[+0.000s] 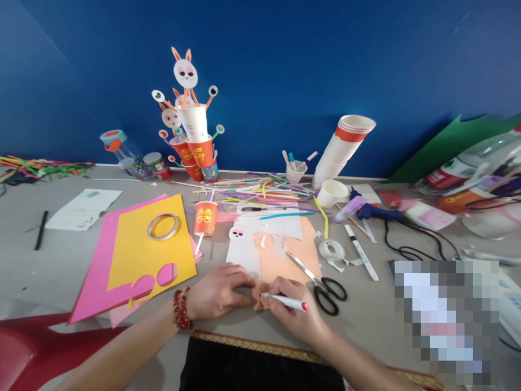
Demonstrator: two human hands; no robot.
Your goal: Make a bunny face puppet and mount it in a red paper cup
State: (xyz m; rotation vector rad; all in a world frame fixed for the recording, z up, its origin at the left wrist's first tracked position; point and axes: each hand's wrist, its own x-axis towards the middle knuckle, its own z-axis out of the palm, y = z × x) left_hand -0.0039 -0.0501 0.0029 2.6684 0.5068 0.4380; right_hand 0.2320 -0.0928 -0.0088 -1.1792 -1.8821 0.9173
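Note:
In my right hand is a white marker pen with a red end, its tip on a small orange-peach paper piece. My left hand lies with outstretched fingers at the left edge of that piece, steadying it against the table. Part of the piece is hidden by my fingers. Just beyond lies a larger peach sheet over white paper. Scissors with black handles rest on the sheet's right side. A small white bunny face sits near the white paper's left edge.
Left are yellow card on pink card and a tape roll. A red paper cup stands ahead, with pipe cleaners behind. Stacked cups, clear tape and a blue glue gun are right.

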